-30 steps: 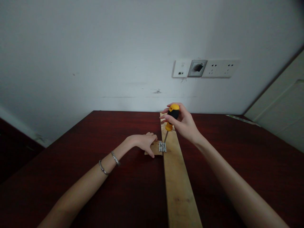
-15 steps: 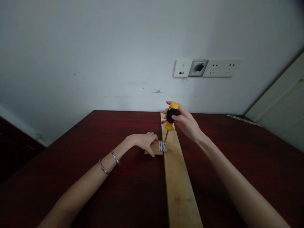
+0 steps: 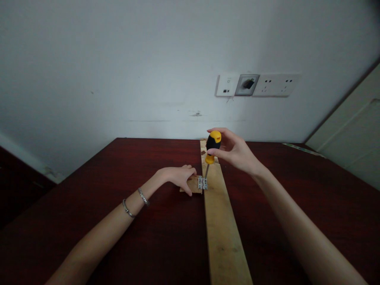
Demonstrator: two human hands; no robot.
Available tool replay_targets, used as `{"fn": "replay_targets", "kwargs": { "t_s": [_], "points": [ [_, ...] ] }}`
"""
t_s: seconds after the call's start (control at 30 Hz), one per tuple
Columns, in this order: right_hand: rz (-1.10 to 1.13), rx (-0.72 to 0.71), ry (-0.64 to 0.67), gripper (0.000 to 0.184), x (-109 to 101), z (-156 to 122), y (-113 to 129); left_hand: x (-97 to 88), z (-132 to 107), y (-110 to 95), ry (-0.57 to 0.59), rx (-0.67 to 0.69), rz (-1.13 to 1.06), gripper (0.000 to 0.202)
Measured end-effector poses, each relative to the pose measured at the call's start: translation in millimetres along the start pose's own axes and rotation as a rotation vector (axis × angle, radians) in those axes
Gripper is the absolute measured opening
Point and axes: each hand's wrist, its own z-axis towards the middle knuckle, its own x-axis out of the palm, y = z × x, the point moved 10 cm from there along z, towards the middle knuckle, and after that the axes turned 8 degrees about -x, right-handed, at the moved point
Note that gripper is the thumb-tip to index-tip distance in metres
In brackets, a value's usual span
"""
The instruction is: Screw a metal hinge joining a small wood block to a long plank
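A long pale wooden plank (image 3: pixel 221 225) lies lengthwise on the dark red table (image 3: pixel 154 237). A small wooden block (image 3: pixel 194 186) sits against the plank's left edge, and a small metal hinge (image 3: pixel 202 183) bridges the two. My left hand (image 3: pixel 178 177) rests on the block, fingers curled over it, holding it down. My right hand (image 3: pixel 234 151) grips the handle of a yellow and black screwdriver (image 3: pixel 211 147), which stands nearly upright with its tip on the hinge.
A white wall rises behind the table, with a row of sockets (image 3: pixel 257 85) to the upper right. A pale cabinet door (image 3: pixel 353 134) stands at the right. Two bracelets (image 3: pixel 135 202) circle my left wrist.
My right hand has shifted its fingers round the screwdriver handle, which has turned a little. The left hand and the block have stayed where they were.
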Motion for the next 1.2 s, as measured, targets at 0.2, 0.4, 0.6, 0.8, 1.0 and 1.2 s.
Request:
{"fn": "replay_targets", "kwargs": {
  "t_s": [0.2,0.4,0.6,0.8,1.0,1.2],
  "points": [
    [0.063,-0.008,-0.040,0.028,9.6,-1.5,-0.5,-0.4,0.4,0.7,-0.012,-0.013,0.050,0.075],
    [0.185,-0.019,-0.132,0.036,12.9,-3.5,-6.4,-0.9,-1.5,-0.2,0.021,-0.039,0.058,0.077],
    [0.416,0.028,-0.129,0.030,20.7,-3.4,-14.7,0.5,-0.9,0.7,0.045,-0.043,0.062,0.077],
    [0.386,0.034,-0.123,0.024,18.3,-5.5,-16.5,-0.1,-1.8,-0.7,0.052,-0.048,0.068,0.079],
    [0.347,-0.007,-0.153,0.029,15.6,-4.8,-9.7,-0.1,-3.0,-1.9,0.065,-0.047,0.073,0.079],
    [0.293,0.025,-0.191,0.034,14.4,-6.4,-16.6,0.6,-2.4,0.1,0.061,-0.052,0.063,0.079]
  ]
}}
